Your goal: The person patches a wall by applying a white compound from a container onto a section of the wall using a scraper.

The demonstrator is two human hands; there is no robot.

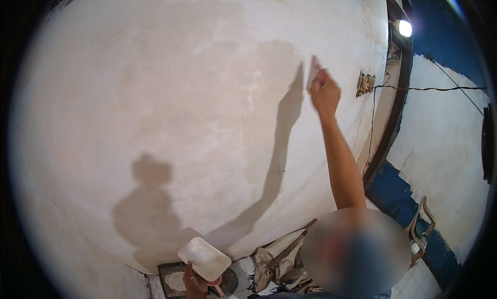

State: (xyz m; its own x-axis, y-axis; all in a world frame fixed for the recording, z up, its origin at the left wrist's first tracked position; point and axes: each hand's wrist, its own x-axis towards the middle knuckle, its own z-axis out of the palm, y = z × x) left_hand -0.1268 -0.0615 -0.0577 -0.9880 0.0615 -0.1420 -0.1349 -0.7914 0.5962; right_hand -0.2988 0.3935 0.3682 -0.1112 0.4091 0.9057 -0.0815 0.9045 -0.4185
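Note:
My right hand [326,97], arm stretched up and forward, is closed round the red handle of a putty knife [314,66]. Its thin blade points upward close to the pale wall [207,107]; motion smears it, and whether it touches I cannot tell. Low in the view, my left hand [194,283] grips a white rectangular plastic tray [205,258] by its near side. A pink-handled tool [216,285] shows just beside the tray and those fingers; its other end is hidden.
Below the tray lies a dark square pan [168,272] with whitish material. Crumpled beige sacking [279,260] lies along the wall's foot. An opened wall box [365,85] with a black cable sits near the dark door frame [396,123]. A lit bulb [403,28] and a chair [422,224] are at right.

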